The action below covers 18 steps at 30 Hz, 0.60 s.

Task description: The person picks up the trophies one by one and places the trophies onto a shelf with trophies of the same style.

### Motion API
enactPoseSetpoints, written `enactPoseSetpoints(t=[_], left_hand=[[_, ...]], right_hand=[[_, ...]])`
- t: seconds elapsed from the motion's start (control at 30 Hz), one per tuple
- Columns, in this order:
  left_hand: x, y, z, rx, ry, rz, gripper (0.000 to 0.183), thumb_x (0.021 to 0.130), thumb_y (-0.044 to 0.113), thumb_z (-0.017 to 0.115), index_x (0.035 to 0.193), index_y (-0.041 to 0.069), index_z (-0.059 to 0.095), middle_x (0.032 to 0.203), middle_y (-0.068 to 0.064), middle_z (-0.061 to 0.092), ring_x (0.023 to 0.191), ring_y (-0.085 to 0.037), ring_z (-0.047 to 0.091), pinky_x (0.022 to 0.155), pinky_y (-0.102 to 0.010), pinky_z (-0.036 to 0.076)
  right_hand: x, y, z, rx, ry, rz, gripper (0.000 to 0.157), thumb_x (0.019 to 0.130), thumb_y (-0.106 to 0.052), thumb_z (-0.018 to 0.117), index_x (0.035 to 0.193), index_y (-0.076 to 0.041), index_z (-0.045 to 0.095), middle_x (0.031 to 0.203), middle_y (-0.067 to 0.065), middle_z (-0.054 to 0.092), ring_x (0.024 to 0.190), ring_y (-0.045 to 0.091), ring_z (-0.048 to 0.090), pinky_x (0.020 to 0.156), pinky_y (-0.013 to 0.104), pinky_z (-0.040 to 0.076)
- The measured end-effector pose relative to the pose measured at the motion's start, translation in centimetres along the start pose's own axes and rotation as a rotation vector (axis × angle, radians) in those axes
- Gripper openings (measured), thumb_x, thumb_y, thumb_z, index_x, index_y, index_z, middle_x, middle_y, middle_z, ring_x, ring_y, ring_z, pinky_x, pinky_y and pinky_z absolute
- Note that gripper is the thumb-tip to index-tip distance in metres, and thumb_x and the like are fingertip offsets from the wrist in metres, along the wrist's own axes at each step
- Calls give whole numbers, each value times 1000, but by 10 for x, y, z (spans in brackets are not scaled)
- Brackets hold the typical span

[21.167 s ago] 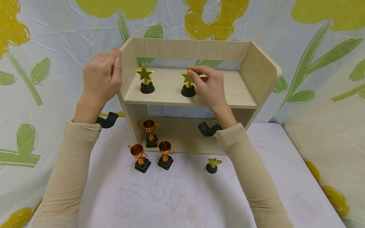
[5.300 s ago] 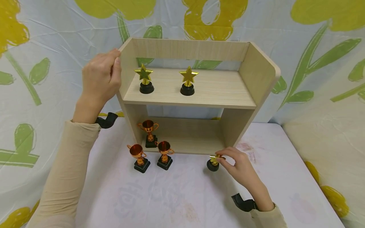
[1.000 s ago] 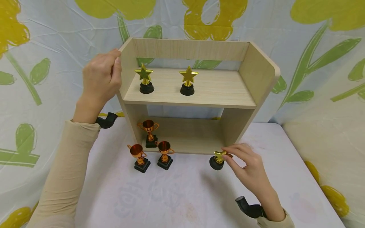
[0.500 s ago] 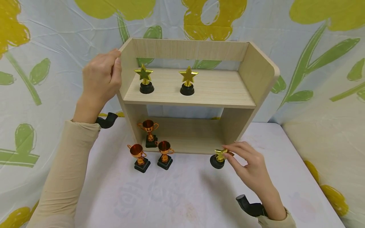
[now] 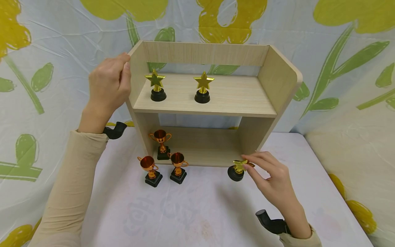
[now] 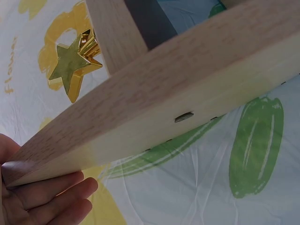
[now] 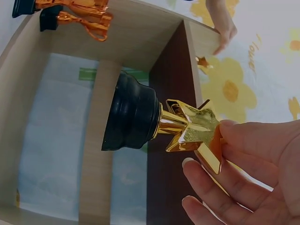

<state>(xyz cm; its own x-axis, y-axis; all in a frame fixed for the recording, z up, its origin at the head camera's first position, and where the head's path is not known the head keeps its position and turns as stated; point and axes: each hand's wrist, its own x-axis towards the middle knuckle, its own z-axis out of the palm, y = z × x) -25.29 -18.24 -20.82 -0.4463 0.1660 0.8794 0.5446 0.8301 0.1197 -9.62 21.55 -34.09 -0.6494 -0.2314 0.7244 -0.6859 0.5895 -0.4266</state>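
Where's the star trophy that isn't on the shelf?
Head view, right of centre: the star trophy is pinched by its top in the right hand, near the lower right corner of the shelf unit.

On the upper level of the two-level pale wooden shelf, wide room is offered between the middle gold star trophy with a round black base and the right side panel; a narrower gap is found between that trophy and its left twin. The left panel is obstructed by the left hand. The lower level can be entered at its middle; its left is blocked by three copper two-handled cups, its near right by the held star trophy.
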Motion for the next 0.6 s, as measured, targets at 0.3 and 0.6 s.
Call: enactPoseSetpoints(t=[0.3,0.6], left_hand=[[-1,1,0,-1,1,3,35,94,21,41,106,2,68,115,-9,66,94,-36,63,74,-57,47],[0,0,0,0,-1,-7,36,94,21,41,107,2,68,115,-9,66,99,-34,63,75,-57,48]], right_hand=[[3,-3,-4,0,5,-2,39,64,10,77,101,-3,72,94,1,68,89,11,58,82,10,44],[6,-5,-5,10,19,-20,41,63,11,77,101,-4,72,92,3,68,88,12,58,82,11,43]])
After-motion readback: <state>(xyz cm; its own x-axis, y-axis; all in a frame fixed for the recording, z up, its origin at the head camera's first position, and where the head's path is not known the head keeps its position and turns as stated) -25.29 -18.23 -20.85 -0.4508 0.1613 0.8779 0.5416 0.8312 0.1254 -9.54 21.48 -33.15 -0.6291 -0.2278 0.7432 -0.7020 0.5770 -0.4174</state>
